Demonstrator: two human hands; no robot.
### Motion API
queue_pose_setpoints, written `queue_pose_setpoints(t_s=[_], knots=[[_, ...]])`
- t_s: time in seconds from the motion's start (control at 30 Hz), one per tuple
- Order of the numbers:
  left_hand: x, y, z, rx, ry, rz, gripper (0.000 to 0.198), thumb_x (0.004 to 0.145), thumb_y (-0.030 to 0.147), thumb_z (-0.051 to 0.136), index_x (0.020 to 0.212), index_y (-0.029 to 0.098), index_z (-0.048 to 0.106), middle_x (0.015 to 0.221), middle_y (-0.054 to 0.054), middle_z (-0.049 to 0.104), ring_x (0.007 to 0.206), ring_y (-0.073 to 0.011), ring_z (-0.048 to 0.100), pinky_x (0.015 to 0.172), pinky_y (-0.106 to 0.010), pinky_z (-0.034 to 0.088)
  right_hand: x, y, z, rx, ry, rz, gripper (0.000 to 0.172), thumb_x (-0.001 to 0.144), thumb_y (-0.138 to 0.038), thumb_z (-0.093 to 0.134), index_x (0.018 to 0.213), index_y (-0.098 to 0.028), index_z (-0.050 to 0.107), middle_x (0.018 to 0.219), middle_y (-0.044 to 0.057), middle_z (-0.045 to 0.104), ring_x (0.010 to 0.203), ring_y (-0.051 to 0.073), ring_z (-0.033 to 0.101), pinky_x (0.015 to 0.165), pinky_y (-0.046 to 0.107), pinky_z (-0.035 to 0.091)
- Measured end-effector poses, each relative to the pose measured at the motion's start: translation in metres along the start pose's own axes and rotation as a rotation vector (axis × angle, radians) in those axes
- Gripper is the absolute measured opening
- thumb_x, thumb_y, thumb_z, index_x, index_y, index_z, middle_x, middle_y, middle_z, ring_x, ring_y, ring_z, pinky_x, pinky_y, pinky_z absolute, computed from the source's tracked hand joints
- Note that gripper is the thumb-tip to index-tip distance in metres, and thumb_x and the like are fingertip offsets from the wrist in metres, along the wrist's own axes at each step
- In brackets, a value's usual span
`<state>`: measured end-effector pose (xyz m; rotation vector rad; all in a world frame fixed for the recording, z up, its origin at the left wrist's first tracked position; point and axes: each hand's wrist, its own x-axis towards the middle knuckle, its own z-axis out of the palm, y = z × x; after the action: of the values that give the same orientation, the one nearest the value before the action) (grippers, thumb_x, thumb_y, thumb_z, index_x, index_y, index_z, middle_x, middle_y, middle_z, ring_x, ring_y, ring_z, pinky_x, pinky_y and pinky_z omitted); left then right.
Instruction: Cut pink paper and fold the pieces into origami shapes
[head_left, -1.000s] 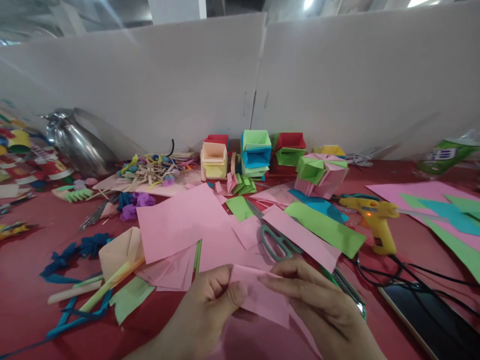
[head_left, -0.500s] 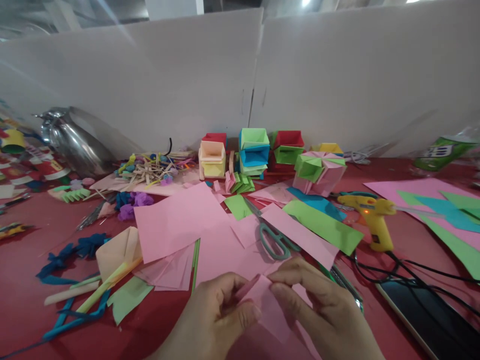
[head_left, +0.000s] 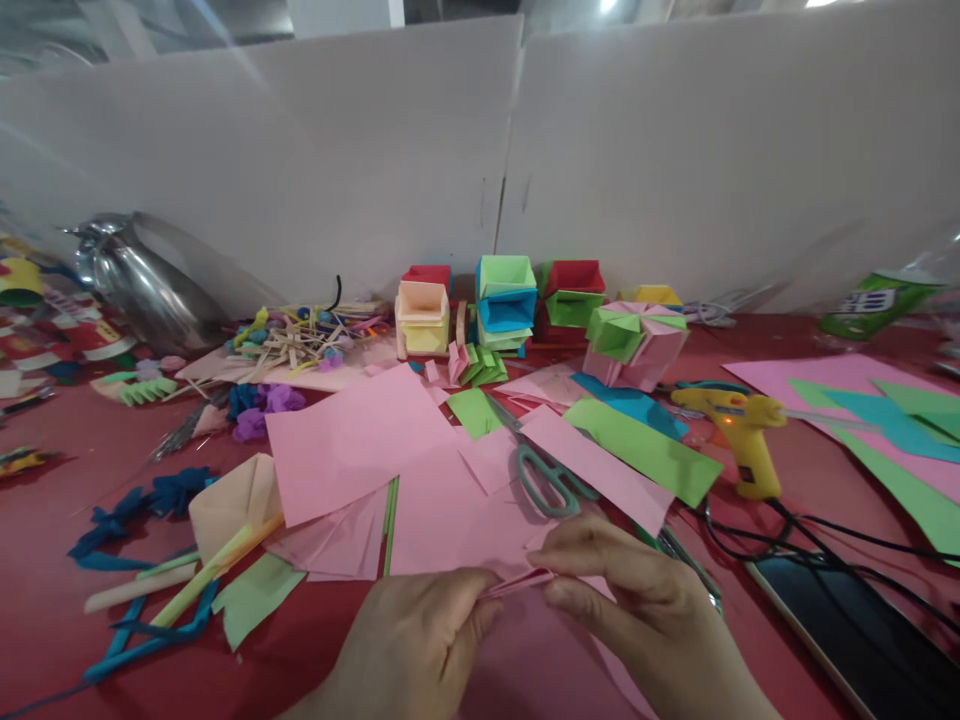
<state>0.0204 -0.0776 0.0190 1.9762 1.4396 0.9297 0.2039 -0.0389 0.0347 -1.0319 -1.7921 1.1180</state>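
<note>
A small folded piece of pink paper (head_left: 517, 584) is held edge-on between my two hands, low in the middle of the view. My left hand (head_left: 420, 635) pinches its left end between thumb and fingers. At its right end, the thumb and index finger of my right hand (head_left: 637, 605) are closed on it. Larger pink sheets (head_left: 435, 515) lie under and beyond the hands. Grey-green scissors (head_left: 547, 482) rest just past my right hand, partly under a pink strip (head_left: 596, 465).
Folded paper boxes (head_left: 506, 300) stand at the back. A yellow glue gun (head_left: 742, 425), its black cord and a phone (head_left: 847, 630) lie on the right. Blue crepe strips (head_left: 142, 515), a metal jug (head_left: 150, 285) and thin sticks (head_left: 289, 345) are on the left.
The pink paper has tilted from showing its broad face to showing its thin edge. My left hand has turned, its back now more in view. The view has shifted slightly.
</note>
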Motion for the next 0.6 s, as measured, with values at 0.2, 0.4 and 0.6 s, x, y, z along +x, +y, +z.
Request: queue_pose_setpoints(t_s=[0.2,0.4,0.6], knots=[[-0.0019,-0.0075,-0.001,0.137,0.012,0.094,0.023,0.083,0.018,0.052,0.1,0.018,0.068,0.087,-0.008,0.074,0.074,-0.0234,0.069,0.068,-0.028,0.052,0.0019,0.0017,-0.0019,0.012,-0.015,-0.027,0.016,0.073,-0.025,0.07,0.087,-0.032,0.073,0.074,0.001,0.064,0.071,0.015,0.061,0.065,0.024,0.049],[-0.0013,-0.0021,-0.0008,0.103,-0.015,0.089,0.025,0.087,0.026,0.049,0.101,0.018,0.067,0.089,-0.008,0.073,0.076,-0.023,0.069,0.069,-0.029,0.052,0.0022,-0.002,-0.0034,-0.026,-0.007,-0.074,0.009,0.074,-0.021,0.069,0.077,-0.028,0.073,0.072,0.0,0.065,0.069,0.015,0.061,0.063,0.024,0.049],[-0.0013,-0.0002,-0.001,0.148,0.016,0.147,0.025,0.088,0.027,0.044,0.081,0.018,0.067,0.06,-0.004,0.068,0.052,-0.0162,0.062,0.05,-0.022,0.043,0.0016,-0.0022,-0.0004,-0.005,0.01,-0.066,0.01,0.076,-0.019,0.066,0.078,-0.028,0.071,0.073,0.0,0.064,0.069,0.013,0.06,0.063,0.022,0.048]])
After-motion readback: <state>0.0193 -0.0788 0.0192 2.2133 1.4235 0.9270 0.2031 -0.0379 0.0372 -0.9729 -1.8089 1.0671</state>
